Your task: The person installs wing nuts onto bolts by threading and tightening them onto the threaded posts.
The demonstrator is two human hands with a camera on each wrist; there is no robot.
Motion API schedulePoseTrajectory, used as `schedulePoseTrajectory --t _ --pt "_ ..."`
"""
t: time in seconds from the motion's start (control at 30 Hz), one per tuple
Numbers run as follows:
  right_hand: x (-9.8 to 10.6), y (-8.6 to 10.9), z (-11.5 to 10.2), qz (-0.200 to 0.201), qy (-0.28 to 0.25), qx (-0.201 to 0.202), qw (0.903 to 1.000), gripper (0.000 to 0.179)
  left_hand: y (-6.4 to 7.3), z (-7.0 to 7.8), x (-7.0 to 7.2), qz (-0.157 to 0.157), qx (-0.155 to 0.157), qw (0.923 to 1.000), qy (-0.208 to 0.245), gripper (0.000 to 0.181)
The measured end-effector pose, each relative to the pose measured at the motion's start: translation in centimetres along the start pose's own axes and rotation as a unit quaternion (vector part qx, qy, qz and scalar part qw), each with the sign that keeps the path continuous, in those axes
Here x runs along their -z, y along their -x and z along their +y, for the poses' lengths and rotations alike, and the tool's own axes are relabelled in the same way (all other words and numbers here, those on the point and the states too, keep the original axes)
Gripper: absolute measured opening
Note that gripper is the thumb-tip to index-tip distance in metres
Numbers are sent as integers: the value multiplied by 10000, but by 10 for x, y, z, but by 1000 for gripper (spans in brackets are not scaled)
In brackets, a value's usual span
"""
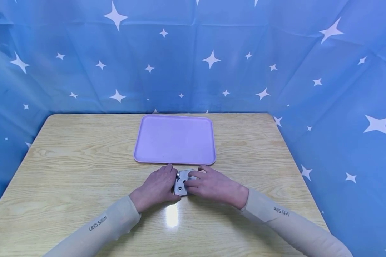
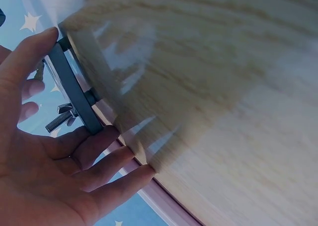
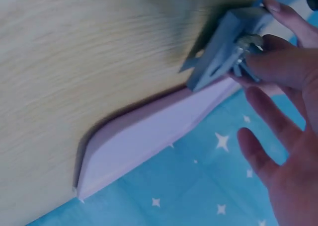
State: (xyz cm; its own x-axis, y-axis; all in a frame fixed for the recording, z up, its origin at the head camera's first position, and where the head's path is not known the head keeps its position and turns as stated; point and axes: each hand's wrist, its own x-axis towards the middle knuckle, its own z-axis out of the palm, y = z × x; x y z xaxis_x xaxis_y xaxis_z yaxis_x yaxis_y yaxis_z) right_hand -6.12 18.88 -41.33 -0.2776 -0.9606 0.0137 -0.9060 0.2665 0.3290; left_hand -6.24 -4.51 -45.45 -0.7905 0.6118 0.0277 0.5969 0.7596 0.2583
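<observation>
A grey metal plate (image 1: 184, 174) with round holes is on the table between my hands. In the left wrist view, dark feet show under the plate (image 2: 75, 89) and a threaded bolt (image 2: 59, 120) sticks out of its upper face. My left hand (image 1: 158, 184) grips the plate's left side, thumb at one end and index finger at the other. From the right, my right hand (image 1: 212, 186) reaches over the plate. Its thumb and index finger pinch a wing nut (image 3: 250, 41) on the plate's face, while the remaining fingers are spread apart.
Just beyond the hands lies a purple tray (image 1: 175, 139) with a low raised rim. The wooden table (image 1: 80, 153) reaches back to a blue curtain (image 1: 180, 43) with white stars, which also hangs along both sides.
</observation>
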Motion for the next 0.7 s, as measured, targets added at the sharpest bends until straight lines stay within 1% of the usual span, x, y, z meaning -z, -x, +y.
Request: schedulePoseTrajectory --t 0.07,0.2,0.43,0.5,0.57,0.7 --pt "-2 -1 0 -40 79 56 9999 26 0 0 0 4 5 10000 -5 60" --pt "-5 -1 0 41 66 60 10000 18 0 0 -1 19 -14 10000 -30 60" --pt "-10 -3 -2 190 -6 -142 9997 9 0 0 0 -13 15 10000 -27 61" --pt "-12 -4 -4 194 -66 -315 9993 6 0 0 0 -23 11 10000 -49 61" --pt "-13 -6 -6 221 -158 -573 9980 3 0 0 0 -32 6 10000 -73 62" --pt "-18 -11 -13 395 -384 -1195 9913 10 0 0 0 -46 1 9999 -136 63"
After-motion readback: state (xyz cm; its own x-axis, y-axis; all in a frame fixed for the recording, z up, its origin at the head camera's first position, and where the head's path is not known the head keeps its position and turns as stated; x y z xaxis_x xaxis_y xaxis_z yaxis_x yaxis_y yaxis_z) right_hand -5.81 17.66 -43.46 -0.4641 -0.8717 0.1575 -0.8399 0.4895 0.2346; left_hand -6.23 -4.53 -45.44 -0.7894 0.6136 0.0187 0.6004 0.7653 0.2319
